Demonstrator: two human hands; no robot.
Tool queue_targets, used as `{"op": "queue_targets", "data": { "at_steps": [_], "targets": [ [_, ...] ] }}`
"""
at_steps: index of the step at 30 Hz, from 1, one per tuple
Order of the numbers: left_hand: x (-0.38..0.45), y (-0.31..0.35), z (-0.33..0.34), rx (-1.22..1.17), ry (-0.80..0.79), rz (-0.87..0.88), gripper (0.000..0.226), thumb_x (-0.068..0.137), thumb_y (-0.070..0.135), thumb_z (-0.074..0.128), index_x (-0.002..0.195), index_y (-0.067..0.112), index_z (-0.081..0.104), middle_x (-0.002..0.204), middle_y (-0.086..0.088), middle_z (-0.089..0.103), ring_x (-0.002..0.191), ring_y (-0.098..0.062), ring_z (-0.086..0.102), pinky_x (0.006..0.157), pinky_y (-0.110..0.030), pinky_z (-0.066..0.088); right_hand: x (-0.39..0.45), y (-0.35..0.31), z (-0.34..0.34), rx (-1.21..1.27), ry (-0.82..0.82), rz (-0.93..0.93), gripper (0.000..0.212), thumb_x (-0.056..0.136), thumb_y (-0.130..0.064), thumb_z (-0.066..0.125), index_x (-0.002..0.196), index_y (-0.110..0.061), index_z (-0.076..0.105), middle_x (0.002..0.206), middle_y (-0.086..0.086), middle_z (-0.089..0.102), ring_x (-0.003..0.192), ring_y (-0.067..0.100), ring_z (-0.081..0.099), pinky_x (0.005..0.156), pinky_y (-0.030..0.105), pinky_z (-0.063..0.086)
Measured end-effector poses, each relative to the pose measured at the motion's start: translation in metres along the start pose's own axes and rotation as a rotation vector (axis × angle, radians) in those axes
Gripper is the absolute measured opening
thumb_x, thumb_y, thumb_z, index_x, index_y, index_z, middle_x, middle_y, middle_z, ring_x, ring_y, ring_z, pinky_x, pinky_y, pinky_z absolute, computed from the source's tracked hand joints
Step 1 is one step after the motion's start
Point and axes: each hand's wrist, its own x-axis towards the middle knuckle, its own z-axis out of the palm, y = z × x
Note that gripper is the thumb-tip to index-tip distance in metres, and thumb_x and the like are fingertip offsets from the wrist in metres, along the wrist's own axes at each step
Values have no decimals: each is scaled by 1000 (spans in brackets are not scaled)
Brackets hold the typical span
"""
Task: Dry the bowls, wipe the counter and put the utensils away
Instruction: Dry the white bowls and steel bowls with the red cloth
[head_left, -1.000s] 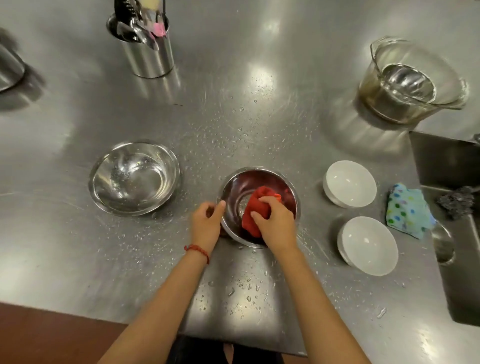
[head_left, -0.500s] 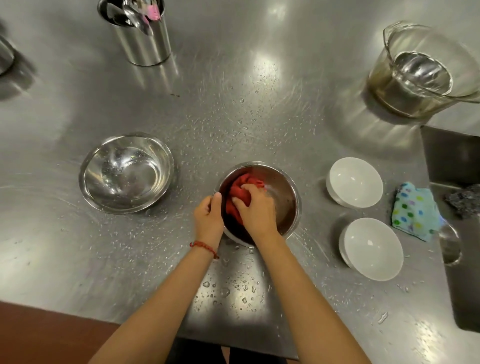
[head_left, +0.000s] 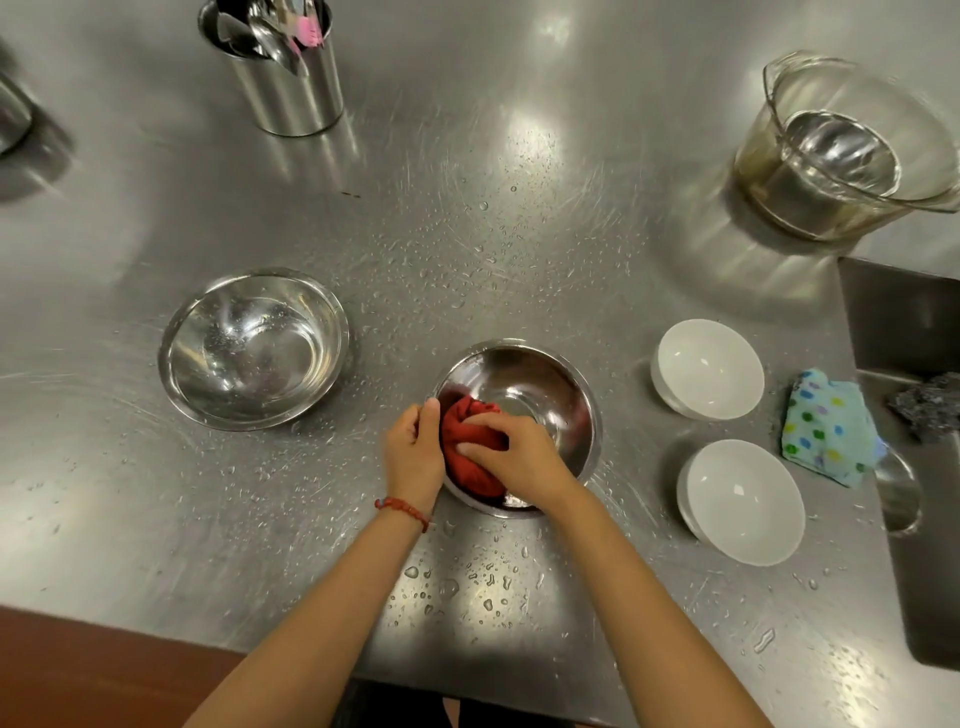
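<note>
The steel table (head_left: 467, 218) is scuffed and shiny, with ceiling lights glaring off it and water drops scattered across the middle and near the front edge. At its front centre stands a steel bowl (head_left: 545, 379). The left hand (head_left: 415, 457) grips that bowl's near-left rim, thumb over the edge. The right hand (head_left: 519, 452) is inside the bowl, fingers curled round a bunched red cloth (head_left: 470, 467) pressed to the inner wall. A second steel bowl (head_left: 254, 348) sits to the left, wet inside. Two white bowls (head_left: 709, 369) lie to the right, beside a dotted cloth (head_left: 826, 426) at the sink (head_left: 914, 332) edge. A steel holder (head_left: 285, 78) with utensils stands at the back left, a glass bowl (head_left: 841, 145) with water at the back right. A strip of reddish-brown floor (head_left: 78, 670) shows below the table's front edge.
</note>
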Motion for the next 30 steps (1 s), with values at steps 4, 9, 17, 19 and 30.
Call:
{"op": "queue_targets", "data": {
  "at_steps": [4,9,17,19,30],
  "targets": [
    [-7,1,4,13,-66,3,39,95,21,44,56,18,40,54,3,37,51,-10,33,49,-24,31,10,-5,5,52,296,32,28,78,-28,71,104,-21,67,100,-7,67,90,4,52,83,18,41],
    [0,4,3,-4,-80,35,41,94,18,47,54,20,36,53,4,34,44,1,32,43,-12,29,16,-11,10,72,451,117,33,80,-30,68,110,-21,63,110,2,66,104,16,55,86,16,33],
    [31,20,6,0,-71,-96,44,89,35,55,53,14,40,53,-6,36,54,-16,34,56,-27,34,4,-9,8,56,521,230,25,81,-28,67,104,-18,65,102,5,68,98,22,59,85,26,42],
    [12,10,7,8,-54,-73,39,91,36,50,59,14,43,55,-3,39,53,-13,36,50,-19,36,7,-12,11,109,558,289,27,82,-29,64,105,-15,64,103,6,67,101,25,59,90,35,46],
    [-5,5,9,42,144,13,43,94,21,47,54,21,33,54,4,35,51,-9,32,49,-21,31,10,-5,-21,-401,316,133,36,88,-24,58,122,-13,53,122,16,54,109,32,53,97,41,41]
  ]
}}
